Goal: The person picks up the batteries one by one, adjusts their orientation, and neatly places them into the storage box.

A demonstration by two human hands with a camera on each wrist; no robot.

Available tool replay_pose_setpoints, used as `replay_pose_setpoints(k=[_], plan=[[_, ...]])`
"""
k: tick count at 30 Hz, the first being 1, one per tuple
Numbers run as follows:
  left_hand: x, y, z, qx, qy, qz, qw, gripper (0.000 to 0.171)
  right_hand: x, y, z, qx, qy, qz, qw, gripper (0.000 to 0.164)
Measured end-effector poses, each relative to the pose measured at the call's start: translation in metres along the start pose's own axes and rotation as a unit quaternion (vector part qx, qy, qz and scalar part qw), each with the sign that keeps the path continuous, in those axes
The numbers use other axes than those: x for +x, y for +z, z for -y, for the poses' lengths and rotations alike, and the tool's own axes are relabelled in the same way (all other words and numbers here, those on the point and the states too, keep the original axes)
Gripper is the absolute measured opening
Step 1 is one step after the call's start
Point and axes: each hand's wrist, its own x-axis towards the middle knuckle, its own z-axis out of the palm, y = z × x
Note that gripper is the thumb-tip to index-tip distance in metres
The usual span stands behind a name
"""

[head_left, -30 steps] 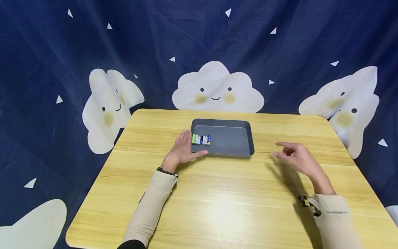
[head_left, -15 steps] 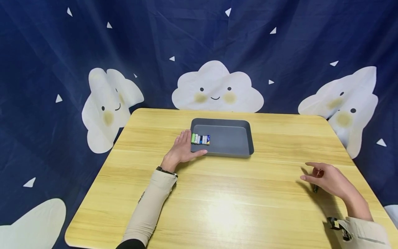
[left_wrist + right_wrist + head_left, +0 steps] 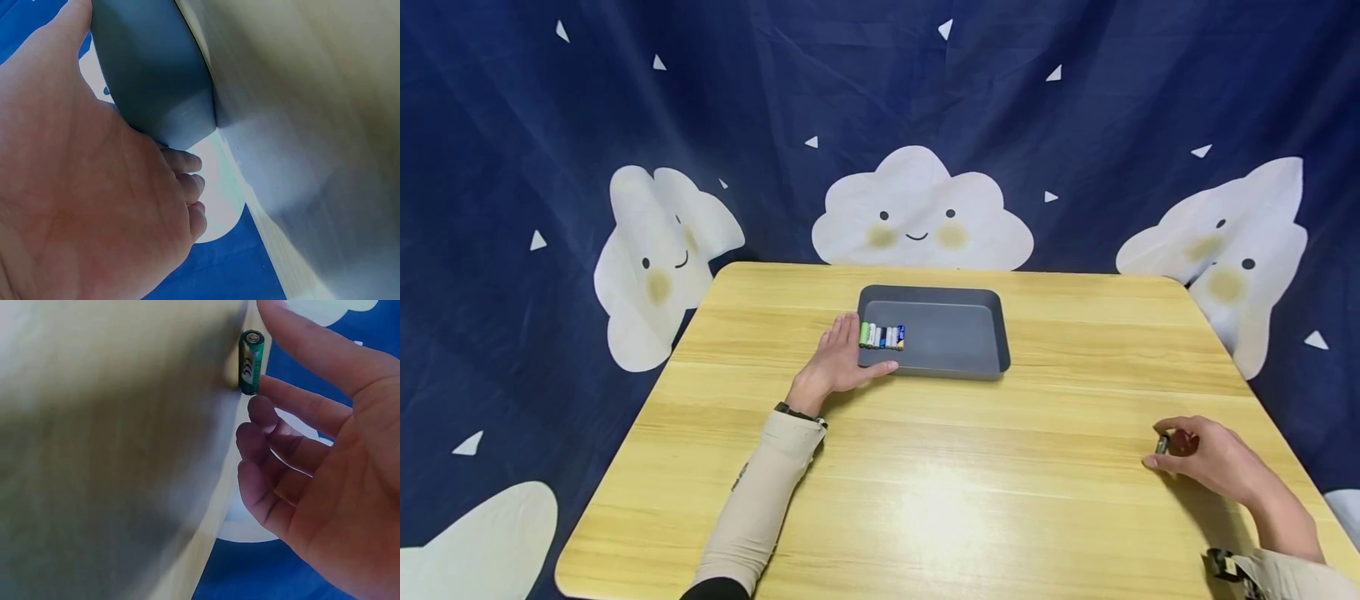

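Note:
My left hand (image 3: 835,357) rests against the left end of a dark grey tray (image 3: 958,337), fingers straight along its side and thumb over the near rim. In the left wrist view, the palm (image 3: 94,187) lies by the tray's outer wall (image 3: 159,75). Inside the tray several batteries (image 3: 882,336) lie side by side at the left. At the table's right, my right hand (image 3: 1221,462) has its thumb and forefinger on either side of a green battery (image 3: 251,362). A gap shows between thumb and battery in the right wrist view; the forefinger is close to its lower end.
The light wooden table (image 3: 880,517) has rounded corners, and its right edge runs close beyond my right hand. Behind it hangs a dark blue curtain (image 3: 880,75) with white clouds. A bright light reflection shows on the tabletop near the front.
My right hand has moved right and toward me, from beside the tray to the green battery, which now shows between thumb and forefinger. The left hand and tray have stayed put.

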Motion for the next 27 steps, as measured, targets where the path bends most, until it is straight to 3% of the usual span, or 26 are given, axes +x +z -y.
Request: replay_pose_setpoints(k=[6,27], plan=[[0.0007,0.0007,0.001,-0.003,-0.002,0.004,1.0,0.126,-0.001,0.0016,-0.0037,0.002,0.014,-0.002,1.0,0.063],[0.0034,0.0032,0.0026,0.004,-0.004,0.002,1.0,0.127,-0.0029,0.0026,-0.0004,-0.017,-0.012,-0.035,0.999,0.048]])
